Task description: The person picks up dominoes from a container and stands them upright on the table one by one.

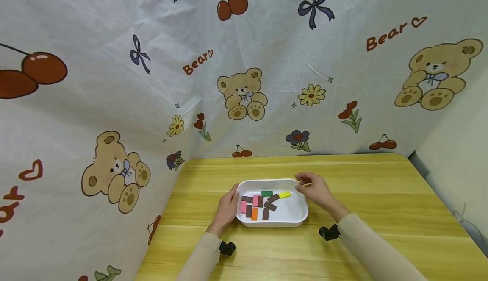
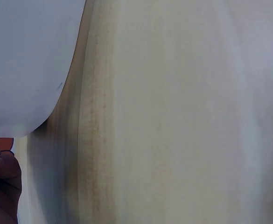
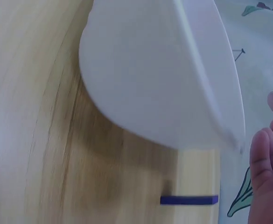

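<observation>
A white tray (image 1: 291,213) with rounded corners holds several small flat blocks: brown blocks (image 1: 265,214), pink blocks (image 1: 243,207), an orange block (image 1: 254,214), a green block (image 1: 267,193) and a yellow block (image 1: 284,194). My left hand (image 1: 227,209) grips the tray's left end, thumb along the rim. Over the far right corner hangs my right hand (image 1: 314,190), its fingers loosely bent with nothing visible between them. In the right wrist view, the right fingers (image 3: 262,156) sit just beside the tray's rim.
A purple block (image 3: 189,200) lies on the wooden table (image 1: 362,196) beyond the tray's end in the right wrist view. Behind and to the left of the table hangs a white cloth (image 1: 274,60) printed with bears. Each wrist carries a black camera (image 1: 227,248).
</observation>
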The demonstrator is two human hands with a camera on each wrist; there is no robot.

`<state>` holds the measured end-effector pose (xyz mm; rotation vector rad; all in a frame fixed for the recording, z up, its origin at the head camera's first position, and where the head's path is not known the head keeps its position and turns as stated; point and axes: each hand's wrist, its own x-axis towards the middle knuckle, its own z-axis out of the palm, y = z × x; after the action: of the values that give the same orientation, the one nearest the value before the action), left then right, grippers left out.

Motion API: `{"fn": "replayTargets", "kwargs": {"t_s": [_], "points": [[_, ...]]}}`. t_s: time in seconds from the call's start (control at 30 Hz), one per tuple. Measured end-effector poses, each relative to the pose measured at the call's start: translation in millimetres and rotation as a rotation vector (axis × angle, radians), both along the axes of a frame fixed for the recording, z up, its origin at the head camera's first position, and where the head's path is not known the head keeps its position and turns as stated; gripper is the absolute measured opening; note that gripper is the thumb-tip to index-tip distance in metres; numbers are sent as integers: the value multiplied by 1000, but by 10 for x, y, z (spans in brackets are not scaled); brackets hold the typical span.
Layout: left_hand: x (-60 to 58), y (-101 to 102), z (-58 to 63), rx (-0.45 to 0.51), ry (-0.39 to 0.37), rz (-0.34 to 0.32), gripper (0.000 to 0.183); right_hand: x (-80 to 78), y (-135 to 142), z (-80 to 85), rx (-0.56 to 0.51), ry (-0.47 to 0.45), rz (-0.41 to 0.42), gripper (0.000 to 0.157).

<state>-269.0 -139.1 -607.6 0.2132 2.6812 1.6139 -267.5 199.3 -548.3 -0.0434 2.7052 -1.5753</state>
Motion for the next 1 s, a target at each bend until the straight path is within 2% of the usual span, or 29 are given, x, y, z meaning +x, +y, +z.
{"fn": "replayTargets", "kwargs": {"t_s": [0.37,0.53,0.83,1.0], "points": [[-5,11,14,-10,-18,-2,50,-50,-307,53,-9,-26,58,35],[-11,20,23,-16,-11,2,50,-79,-411,7,3,-72,66,37],[-3,20,35,-6,-16,5,50,-111,-573,-102,45,-70,58,34],[-9,11,7,-5,-20,5,50,-118,-640,-134,79,-110,56,35]]}}
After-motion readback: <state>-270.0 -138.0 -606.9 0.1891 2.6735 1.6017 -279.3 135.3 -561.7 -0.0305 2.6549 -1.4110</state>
